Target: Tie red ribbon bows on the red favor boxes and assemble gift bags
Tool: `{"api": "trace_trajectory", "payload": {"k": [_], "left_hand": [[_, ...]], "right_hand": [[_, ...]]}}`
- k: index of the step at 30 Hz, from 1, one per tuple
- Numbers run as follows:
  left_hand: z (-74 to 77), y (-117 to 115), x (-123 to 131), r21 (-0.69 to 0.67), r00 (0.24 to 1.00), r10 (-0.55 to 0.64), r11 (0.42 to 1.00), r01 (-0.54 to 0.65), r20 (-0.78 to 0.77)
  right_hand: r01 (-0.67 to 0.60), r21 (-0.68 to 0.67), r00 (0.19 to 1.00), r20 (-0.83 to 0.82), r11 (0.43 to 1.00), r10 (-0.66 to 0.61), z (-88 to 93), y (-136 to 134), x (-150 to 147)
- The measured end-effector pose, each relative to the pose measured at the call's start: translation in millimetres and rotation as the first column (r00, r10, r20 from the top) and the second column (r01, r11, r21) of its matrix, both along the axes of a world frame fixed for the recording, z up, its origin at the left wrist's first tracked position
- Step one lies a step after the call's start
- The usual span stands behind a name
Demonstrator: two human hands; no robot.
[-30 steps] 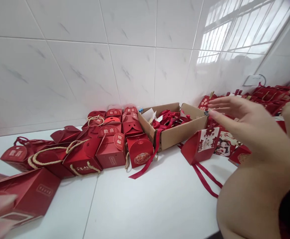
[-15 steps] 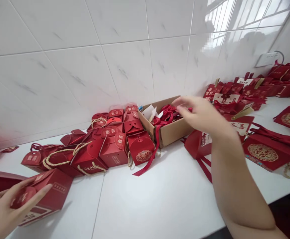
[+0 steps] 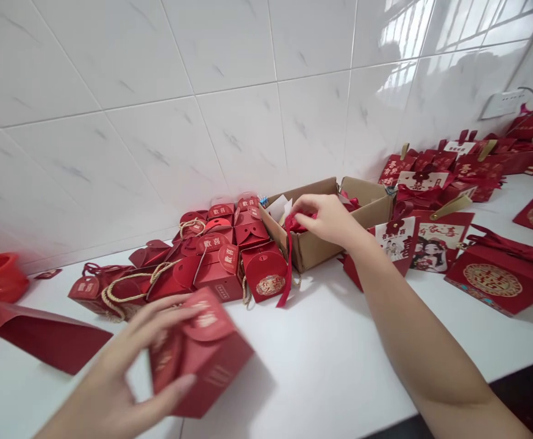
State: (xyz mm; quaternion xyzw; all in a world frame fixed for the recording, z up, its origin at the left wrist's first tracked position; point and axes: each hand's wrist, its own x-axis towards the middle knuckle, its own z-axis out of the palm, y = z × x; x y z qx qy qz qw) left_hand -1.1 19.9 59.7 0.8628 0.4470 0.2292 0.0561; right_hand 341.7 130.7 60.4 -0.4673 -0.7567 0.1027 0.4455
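At lower centre, the left hand (image 3: pixel 115 384) has its fingers clamped on a red gift box (image 3: pixel 211 360) (slightly blurred); at centre, the right hand (image 3: pixel 333 221) pinches red ribbon (image 3: pixel 289 265) between its fingers.

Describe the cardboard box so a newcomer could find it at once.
Find the white tiled wall, then the white table top along its foot. There, just right of the tightly grouped red gift boxes, stands an open cardboard box with the right hand over it. Unlike its red neighbours, it is plain brown.
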Motion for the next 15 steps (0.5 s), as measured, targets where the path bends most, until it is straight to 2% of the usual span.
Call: {"api": "trace_trajectory", "payload": {"k": [2,4,5,8,10,12,14,15], "left_hand": [[-10.3,8.5,37.3,-0.100,0.994,-0.109,0.989,0.108,-0.009],[-25.5,24.2,68.5,-0.203,0.946,-0.322,0.928,0.312,-0.020],[-33.2,33.2,80.6,-0.229,0.923,-0.385,0.900,0.371,-0.016],[-46.8,55.4,102.0,-0.243,0.894,-0.449,0.866,0.437,0.008],[-41.5,62.1,107.2,-0.234,0.900,-0.435,0.873,0.427,0.020],[-24.6,62.9,110.1,-0.186,0.911,-0.397,0.892,0.412,0.115],[-0.8,60.6,114.6,-0.122,0.883,-0.324,0.916,0.383,0.340],[11.5,59.1,117.9,-0.112,0.841,-0.284,0.921,0.373,0.461]], "right_hand": [[0.043,0.043,0.991,-0.131,0.998,-0.037,6.8,-7.2,1.1],[0.119,0.089,0.973,-0.211,0.989,-0.098,14.6,-16.0,3.4],[0.146,0.107,0.964,-0.239,0.983,-0.117,18.7,-21.0,5.1],[0.157,0.134,0.944,-0.310,0.978,-0.109,30.5,-38.4,11.3],[0.149,0.146,0.933,-0.349,0.978,-0.090,36.8,-51.4,13.1],[0.150,0.152,0.927,-0.365,0.977,-0.086,41.3,-64.7,10.0],[0.138,0.150,0.925,-0.372,0.979,-0.073,44.0,-77.1,1.4],[0.118,0.146,0.927,-0.370,0.982,-0.057,44.8,-82.6,-4.5]]}}
